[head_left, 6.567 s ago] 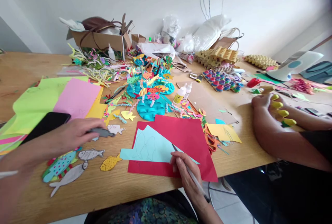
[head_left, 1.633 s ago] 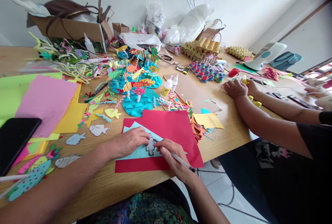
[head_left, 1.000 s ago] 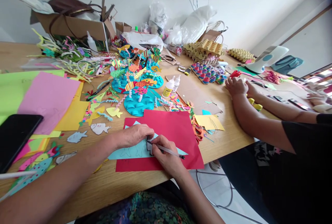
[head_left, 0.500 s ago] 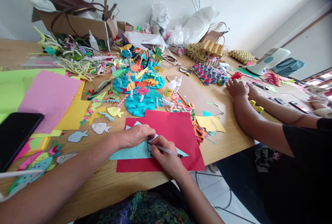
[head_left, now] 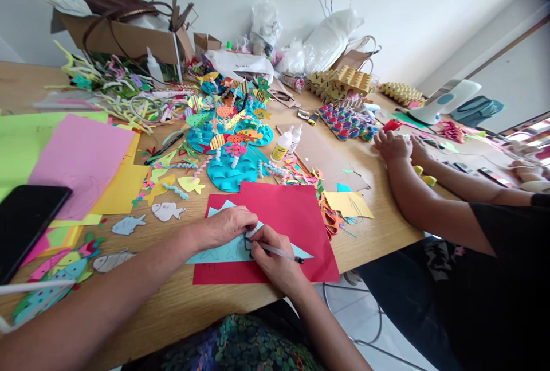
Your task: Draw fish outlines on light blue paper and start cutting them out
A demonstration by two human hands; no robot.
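Observation:
A light-blue piece of paper (head_left: 215,253) with outlined fish drawings lies on a red sheet (head_left: 283,210) at the table's near edge. My right hand (head_left: 275,253) grips a clear-barrelled pen (head_left: 279,252), its tip end hidden behind my fingers at the paper. My left hand (head_left: 230,225) rests on the blue paper, its fingers bent together and fingertips pressed down close to the right hand. A small pale piece shows under those fingertips; its kind is too hidden to tell. Cut-out paper fish, one white (head_left: 167,211) and one blue (head_left: 128,224), lie left of the sheet.
Blue bases with paper fish (head_left: 232,170) stand behind the red sheet, beside glue bottles (head_left: 281,146). Orange scissors (head_left: 330,223) and scraps lie to its right. A black phone (head_left: 30,227) rests on papers at left. Another person's hands (head_left: 393,146) work at right.
The blue paper's left corner sits slightly further right. Both my hands stay nearly in place, the pen still held. The other person's hands have shifted slightly.

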